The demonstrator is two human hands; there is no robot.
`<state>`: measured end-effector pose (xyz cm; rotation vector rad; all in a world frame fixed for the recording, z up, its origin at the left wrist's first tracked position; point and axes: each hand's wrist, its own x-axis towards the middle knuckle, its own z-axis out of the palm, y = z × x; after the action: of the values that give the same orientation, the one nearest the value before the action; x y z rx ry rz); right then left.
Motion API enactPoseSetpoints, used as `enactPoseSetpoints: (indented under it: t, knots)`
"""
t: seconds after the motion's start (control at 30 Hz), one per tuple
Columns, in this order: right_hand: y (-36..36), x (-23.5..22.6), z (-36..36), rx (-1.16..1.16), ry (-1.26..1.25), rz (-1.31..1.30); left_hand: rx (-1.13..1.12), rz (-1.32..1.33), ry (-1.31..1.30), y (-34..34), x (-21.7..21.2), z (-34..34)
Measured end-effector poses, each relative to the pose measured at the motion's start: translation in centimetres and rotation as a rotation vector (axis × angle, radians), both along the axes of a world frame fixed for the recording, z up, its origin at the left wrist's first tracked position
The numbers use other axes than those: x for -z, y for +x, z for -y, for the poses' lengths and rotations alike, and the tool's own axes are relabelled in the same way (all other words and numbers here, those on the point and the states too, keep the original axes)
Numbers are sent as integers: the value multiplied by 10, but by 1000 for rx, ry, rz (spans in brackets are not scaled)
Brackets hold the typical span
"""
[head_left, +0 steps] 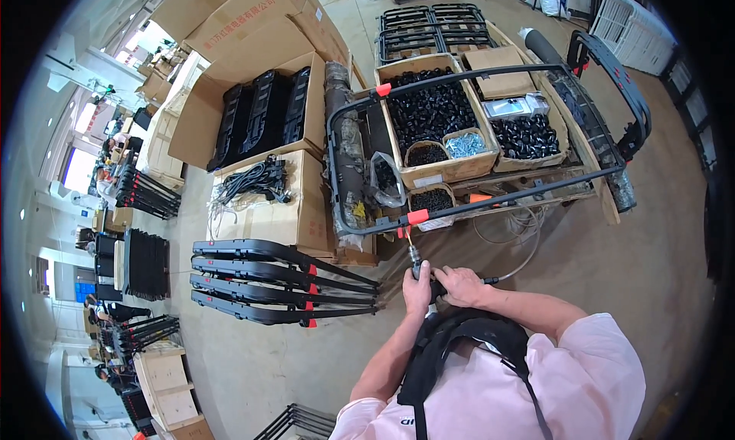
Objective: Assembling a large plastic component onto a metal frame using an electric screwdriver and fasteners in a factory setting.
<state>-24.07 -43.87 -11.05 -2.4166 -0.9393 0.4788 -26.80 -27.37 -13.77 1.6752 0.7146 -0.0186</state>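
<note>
Both hands, left [417, 284] and right [461, 282], grip the driver [414, 261] at the frame's [490, 199] orange clip [418, 216]; four finished frames [276, 281] stacked left, probably mid-fastening.

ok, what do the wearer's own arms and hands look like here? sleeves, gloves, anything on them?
Both hands, left hand and right hand, are bare: no gloves, and no rings or watch that can be made out. The forearms are uncovered too. A pale pink short-sleeved shirt covers the upper arms, with black straps over the chest.
</note>
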Motion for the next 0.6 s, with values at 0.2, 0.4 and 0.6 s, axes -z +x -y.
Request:
enactPoseSetpoints:
  t: [0.2,0.4,0.6]
  knots:
    - [-6,-4,-19,106,22,9,99,-29,26,7,-9,-20]
    - [-5,-5,-30,127,-14,-8,131,-61,50,11,-2,-32]
    - [-5,-9,-30,175,-17,19,155,-60,94,17,-3,-31]
